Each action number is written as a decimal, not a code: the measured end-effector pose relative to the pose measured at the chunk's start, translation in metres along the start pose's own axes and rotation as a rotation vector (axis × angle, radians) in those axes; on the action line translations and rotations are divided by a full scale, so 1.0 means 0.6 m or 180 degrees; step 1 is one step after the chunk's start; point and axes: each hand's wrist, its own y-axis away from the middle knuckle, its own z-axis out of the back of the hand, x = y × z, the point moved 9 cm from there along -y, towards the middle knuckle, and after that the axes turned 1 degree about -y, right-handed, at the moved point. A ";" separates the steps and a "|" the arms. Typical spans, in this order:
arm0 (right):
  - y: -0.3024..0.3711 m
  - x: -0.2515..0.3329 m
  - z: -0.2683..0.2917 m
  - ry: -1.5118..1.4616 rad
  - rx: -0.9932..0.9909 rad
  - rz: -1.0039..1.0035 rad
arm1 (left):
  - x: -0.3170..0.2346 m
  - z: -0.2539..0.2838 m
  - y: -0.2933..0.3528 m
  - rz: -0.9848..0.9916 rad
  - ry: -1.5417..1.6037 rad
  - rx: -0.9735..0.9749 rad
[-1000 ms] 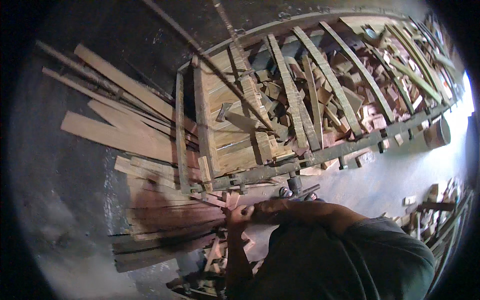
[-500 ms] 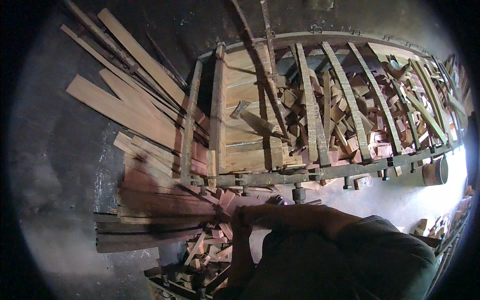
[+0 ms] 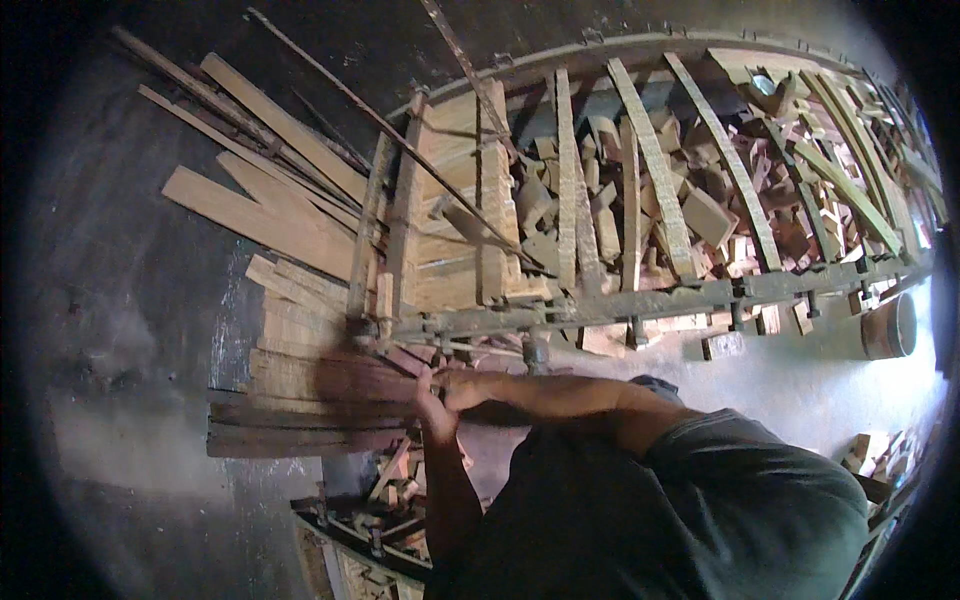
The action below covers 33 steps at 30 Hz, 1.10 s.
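Observation:
My left hand [image 3: 434,408] and my right hand [image 3: 464,389] are close together, beside the near bar of a long clamping frame [image 3: 600,310]. Both hands are closed, the right one just to the right of the left. What lies between their fingers is too small and dark to make out. Left of my hands lies a stack of long wooden boards [image 3: 310,375], its near ends almost reaching my fingers. Inside the frame, light wood strips form a panel [image 3: 445,270]. A hammer [image 3: 465,224] rests on it, partly behind a thin metal rod [image 3: 400,145].
Wood offcuts [image 3: 705,215] fill the frame beneath several cross slats [image 3: 650,160]. Loose planks [image 3: 260,225] spread out at the far left. A bucket [image 3: 888,328] stands at the right. More offcuts [image 3: 395,485] lie below my hands, by another metal frame [image 3: 370,545].
The view has shifted. My hands sit farther left and higher in the picture, still together. The long rod now slants more, its upper end farther left.

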 end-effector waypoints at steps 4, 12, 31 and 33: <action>0.060 -0.015 0.005 -0.0291 -0.0158 0.0158 | -0.009 -0.033 0.045 -0.0680 -0.1397 -0.0134; 0.090 0.022 0.034 -0.0373 0.0071 0.0695 | -0.002 -0.052 0.079 -0.0194 -0.1293 0.0011; 0.183 -0.335 -0.046 -0.3633 -0.2884 -0.2000 | 0.002 -0.161 0.041 0.0846 -0.2231 0.2882; 0.177 -0.339 -0.067 -0.4787 -0.3120 -0.1685 | 0.001 -0.166 0.032 0.0983 -0.1811 0.2621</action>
